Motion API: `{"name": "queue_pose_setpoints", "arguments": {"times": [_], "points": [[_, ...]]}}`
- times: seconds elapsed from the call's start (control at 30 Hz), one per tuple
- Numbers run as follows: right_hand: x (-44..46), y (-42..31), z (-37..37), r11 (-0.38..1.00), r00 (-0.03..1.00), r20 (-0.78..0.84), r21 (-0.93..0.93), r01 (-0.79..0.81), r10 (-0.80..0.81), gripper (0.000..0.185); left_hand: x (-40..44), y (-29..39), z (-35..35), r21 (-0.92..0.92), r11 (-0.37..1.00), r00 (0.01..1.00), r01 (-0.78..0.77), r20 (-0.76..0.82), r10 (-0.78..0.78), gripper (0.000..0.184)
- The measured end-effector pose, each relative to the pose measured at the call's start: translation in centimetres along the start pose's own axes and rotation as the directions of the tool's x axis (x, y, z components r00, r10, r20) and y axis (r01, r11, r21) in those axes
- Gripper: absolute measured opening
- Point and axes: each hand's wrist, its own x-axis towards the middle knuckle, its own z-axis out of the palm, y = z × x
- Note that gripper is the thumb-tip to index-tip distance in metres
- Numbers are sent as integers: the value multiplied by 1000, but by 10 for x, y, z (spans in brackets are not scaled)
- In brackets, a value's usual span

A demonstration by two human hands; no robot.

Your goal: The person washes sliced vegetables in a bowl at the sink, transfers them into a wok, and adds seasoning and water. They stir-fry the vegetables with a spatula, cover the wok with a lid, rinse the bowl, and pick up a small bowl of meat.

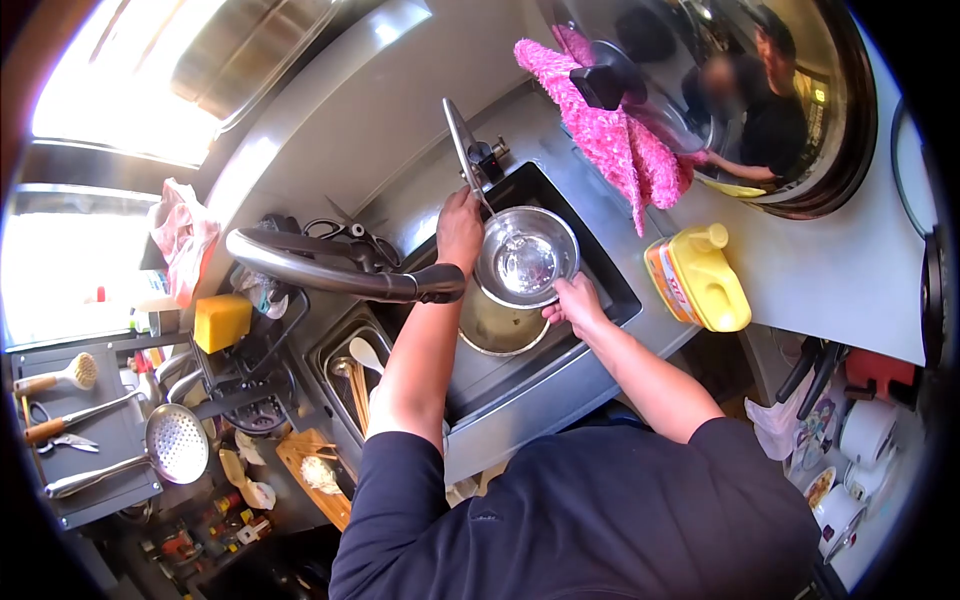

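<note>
Over the dark sink (622, 290), my right hand (578, 302) grips the near right rim of a shiny metal bowl (528, 255). What looks like clear water lies in that bowl. Beneath it, partly covered, a larger round vessel (500, 328) stands in the sink. My left hand (461, 225) is closed at the slim tap (458, 135), beyond the bowl's left side; its fingertips are partly hidden. A thicker curved faucet (320, 268) passes above my left forearm.
Right of the sink stands a yellow jug (705, 278). A pink cloth (620, 140) hangs by a large shiny lid or pot (780, 90). Left are a small basin with utensils (345, 375), a yellow sponge (222, 323), a skimmer (178, 443) and a wooden board (318, 475).
</note>
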Motion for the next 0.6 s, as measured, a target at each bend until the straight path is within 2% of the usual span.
{"name": "queue_pose_setpoints", "arguments": {"times": [0.07,0.17,0.3,0.5,0.6], "points": [[4,1,3,1000,1000,-2,11,1,-1,33,1,0,1,-9,1000,999,-1,-40,1,24],[8,3,5,1000,1000,-15,5,-3,3,33,3,2,-3,36,998,999,49,-3,-49,22],[10,11,3,999,1000,-29,-32,11,-12,33,5,5,-9,55,996,996,69,-51,-67,19],[1,11,3,988,994,-68,-134,72,-82,34,14,5,-17,-56,991,992,122,-36,-124,31],[5,16,4,986,990,-51,-112,126,-132,32,18,3,-16,-127,981,987,148,-46,-155,38]]}}
